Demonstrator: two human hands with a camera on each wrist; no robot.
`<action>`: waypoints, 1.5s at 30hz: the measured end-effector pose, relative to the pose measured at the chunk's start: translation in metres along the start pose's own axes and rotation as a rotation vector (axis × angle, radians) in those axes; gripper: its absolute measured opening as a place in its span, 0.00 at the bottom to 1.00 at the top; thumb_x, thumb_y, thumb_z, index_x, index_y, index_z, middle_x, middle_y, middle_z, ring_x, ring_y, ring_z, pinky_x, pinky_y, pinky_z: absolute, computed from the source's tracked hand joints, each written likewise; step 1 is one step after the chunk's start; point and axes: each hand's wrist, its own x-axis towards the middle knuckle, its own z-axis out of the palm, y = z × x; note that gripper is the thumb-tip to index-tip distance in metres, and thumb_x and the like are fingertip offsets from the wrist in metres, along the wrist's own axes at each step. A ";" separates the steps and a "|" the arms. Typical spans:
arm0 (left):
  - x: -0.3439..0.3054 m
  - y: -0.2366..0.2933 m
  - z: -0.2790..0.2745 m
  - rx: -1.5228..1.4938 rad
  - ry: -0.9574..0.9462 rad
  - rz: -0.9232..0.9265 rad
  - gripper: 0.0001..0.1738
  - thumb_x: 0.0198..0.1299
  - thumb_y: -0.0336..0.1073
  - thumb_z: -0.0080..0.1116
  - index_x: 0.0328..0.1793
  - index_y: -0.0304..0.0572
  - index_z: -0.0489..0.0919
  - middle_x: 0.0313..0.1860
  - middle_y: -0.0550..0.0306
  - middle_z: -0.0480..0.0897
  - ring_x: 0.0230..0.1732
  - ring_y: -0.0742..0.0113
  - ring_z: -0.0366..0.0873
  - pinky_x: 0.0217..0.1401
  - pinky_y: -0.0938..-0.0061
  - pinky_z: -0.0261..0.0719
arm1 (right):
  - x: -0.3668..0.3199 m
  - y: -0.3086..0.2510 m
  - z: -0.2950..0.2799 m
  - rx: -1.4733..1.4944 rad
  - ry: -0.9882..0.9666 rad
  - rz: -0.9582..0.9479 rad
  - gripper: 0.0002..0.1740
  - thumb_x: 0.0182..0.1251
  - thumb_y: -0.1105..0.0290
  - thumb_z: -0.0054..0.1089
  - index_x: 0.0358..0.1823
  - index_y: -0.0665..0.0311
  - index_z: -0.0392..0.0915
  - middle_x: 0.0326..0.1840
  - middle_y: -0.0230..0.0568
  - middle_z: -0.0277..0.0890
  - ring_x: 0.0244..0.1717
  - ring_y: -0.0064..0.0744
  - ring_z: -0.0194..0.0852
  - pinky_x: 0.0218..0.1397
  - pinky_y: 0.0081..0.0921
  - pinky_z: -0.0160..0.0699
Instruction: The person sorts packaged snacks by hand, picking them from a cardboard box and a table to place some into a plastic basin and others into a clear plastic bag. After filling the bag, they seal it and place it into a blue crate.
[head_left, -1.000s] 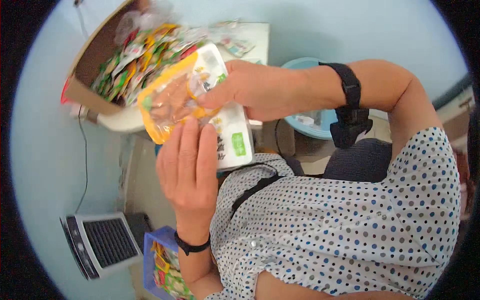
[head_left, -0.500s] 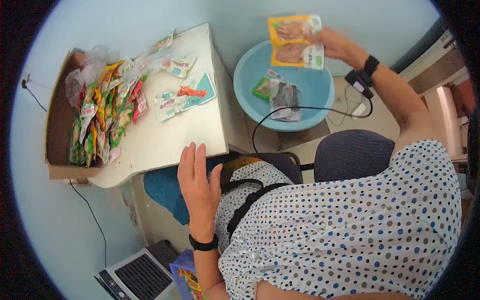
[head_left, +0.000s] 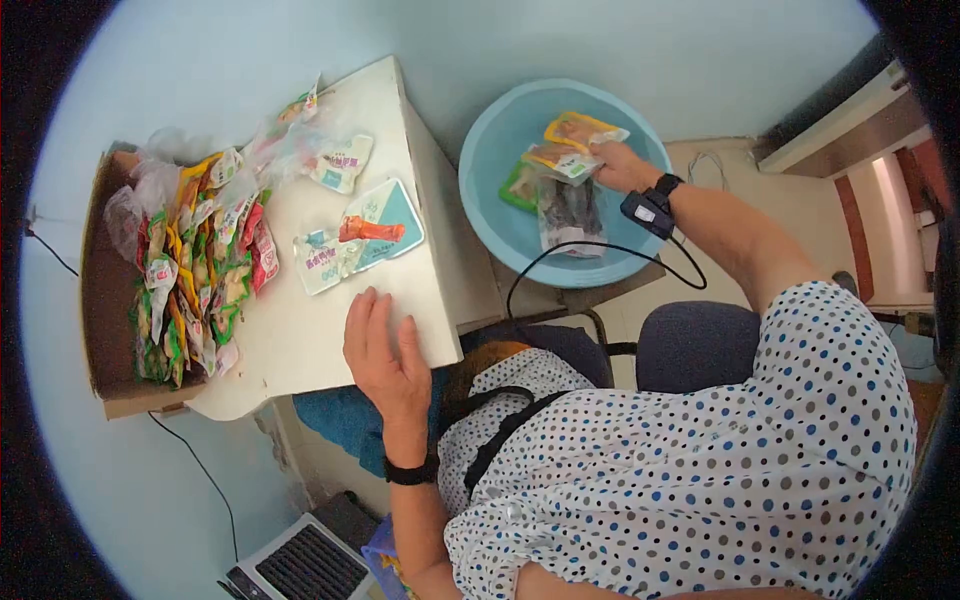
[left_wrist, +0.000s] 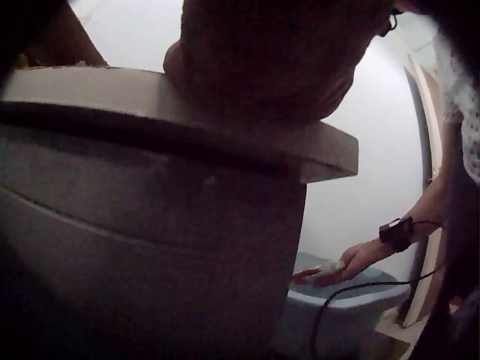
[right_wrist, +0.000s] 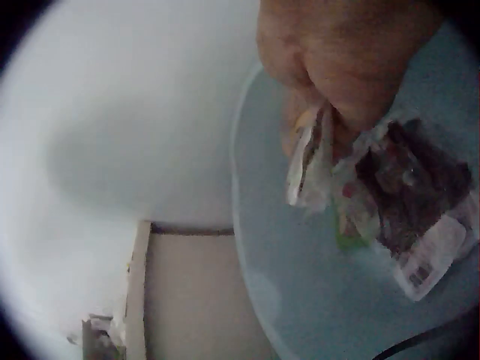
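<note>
Your right hand (head_left: 625, 168), at the upper right of the frame, had its fingers closed on the ends of the yellow-edged packets (head_left: 582, 130), holding them within the blue tub (head_left: 482, 215). Below them in the picture lay a dark packet (head_left: 572, 222), with a green packet (head_left: 518, 190) to its left. The step in hand looked to be setting the yellow-edged packets down in the tub. Whether they were already resting on the dark packet, you could not fairly tell from this angle.

Your left hand (head_left: 390, 365) was open, near the middle of the frame at the edge of the white table (head_left: 300, 335), with its fingers extended and nothing in its hold. At the left of the frame, a heap of packets (head_left: 205, 265) filled much of the cardboard box (head_left: 150, 408).

The next move, as it seemed, called for you to lower the yellow-edged packets fully, loosen your right fingers and draw them clear without dragging the dark packet.
</note>
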 end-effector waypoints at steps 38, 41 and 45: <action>0.004 0.008 -0.009 0.049 0.004 0.016 0.15 0.65 0.31 0.51 0.53 0.33 0.80 0.61 0.41 0.78 0.63 0.45 0.74 0.68 0.58 0.68 | -0.015 -0.052 -0.029 -0.309 0.104 0.211 0.22 0.69 0.77 0.53 0.64 0.69 0.66 0.60 0.49 0.74 0.55 0.44 0.80 0.58 0.44 0.84; 0.002 0.006 -0.010 0.039 0.016 0.026 0.16 0.63 0.32 0.53 0.53 0.33 0.81 0.60 0.40 0.78 0.63 0.43 0.74 0.66 0.57 0.69 | -0.013 -0.062 -0.033 -0.392 0.129 0.277 0.21 0.68 0.78 0.54 0.63 0.69 0.68 0.59 0.48 0.76 0.54 0.43 0.80 0.56 0.43 0.85; 0.002 0.005 -0.008 0.046 0.025 0.048 0.16 0.62 0.33 0.53 0.53 0.32 0.81 0.60 0.40 0.79 0.62 0.41 0.74 0.65 0.57 0.69 | -0.019 -0.071 -0.024 -0.393 -0.007 0.334 0.20 0.69 0.78 0.54 0.61 0.71 0.67 0.61 0.49 0.72 0.56 0.41 0.79 0.61 0.37 0.82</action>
